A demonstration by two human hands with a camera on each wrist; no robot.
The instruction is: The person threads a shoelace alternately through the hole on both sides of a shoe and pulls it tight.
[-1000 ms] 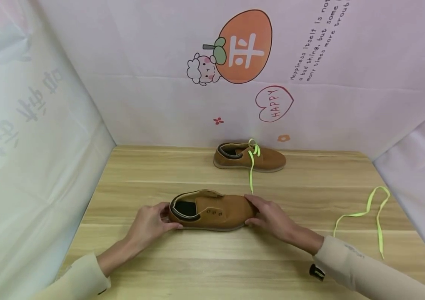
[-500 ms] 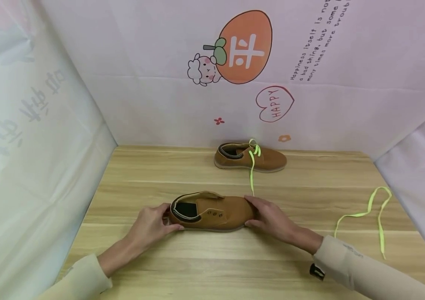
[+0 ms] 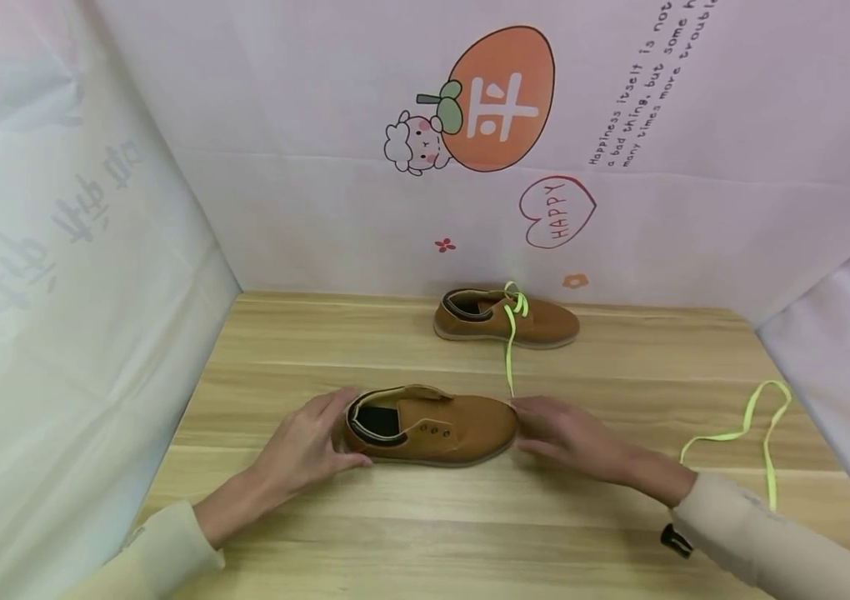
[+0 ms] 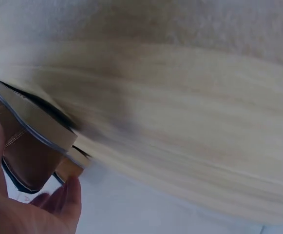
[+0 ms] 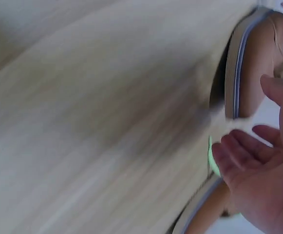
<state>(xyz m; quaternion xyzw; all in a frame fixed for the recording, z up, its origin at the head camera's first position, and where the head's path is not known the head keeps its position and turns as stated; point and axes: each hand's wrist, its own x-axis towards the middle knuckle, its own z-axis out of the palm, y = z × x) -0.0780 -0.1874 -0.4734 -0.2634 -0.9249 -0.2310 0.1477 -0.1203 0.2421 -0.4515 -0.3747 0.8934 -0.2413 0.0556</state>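
Note:
A brown lace-up shoe (image 3: 462, 429) with bare eyelets and no lace lies on the wooden table, toe to the right. My left hand (image 3: 305, 446) is spread around its heel, thumb along the near side. In the left wrist view, the fingertips (image 4: 74, 192) stand apart from the heel (image 4: 31, 146). Just past the toe is my right hand (image 3: 575, 437), off the shoe. The right wrist view shows its fingers (image 5: 241, 151) loosely bent, with a gap to the toe (image 5: 251, 73).
A matching brown shoe (image 3: 541, 323) stands at the back, its yellow-green lace (image 3: 510, 350) trailing toward the front shoe. Another yellow-green lace (image 3: 751, 412) lies curved on the right of the table. A white printed cloth (image 3: 320, 217) rises behind the tabletop (image 3: 365, 533).
My right hand has let go of the toe and drawn back to the right. My left fingers have loosened from the heel. The front shoe stays in place on the table.

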